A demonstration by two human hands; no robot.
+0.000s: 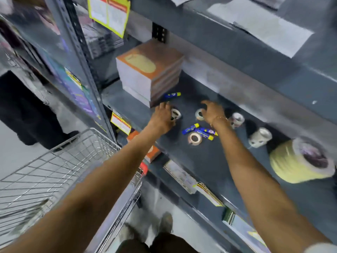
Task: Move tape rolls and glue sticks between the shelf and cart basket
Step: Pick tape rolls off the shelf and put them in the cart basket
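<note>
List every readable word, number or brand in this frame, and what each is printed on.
None can be read.
Yellow sign: print blurred.
Shelf-edge price tags: blurred.
Glue sticks: blue labels too small.
Stacked pads: oval mark, no legible text.
Tape rolls: no visible print.

Both arms stretched fwd, bare forearms, reaching up & away from the body. Left hand (pixel 162 117) palm down, fingers curled, knuckles up; whether it's actually clamped on anything can't be told. Right hand (pixel 212 111) palm down, fingers spread & bent in a claw, not closed. Thin gold bracelet on right wrist. Hands near each other, not touching. Motion blur on both.
</note>
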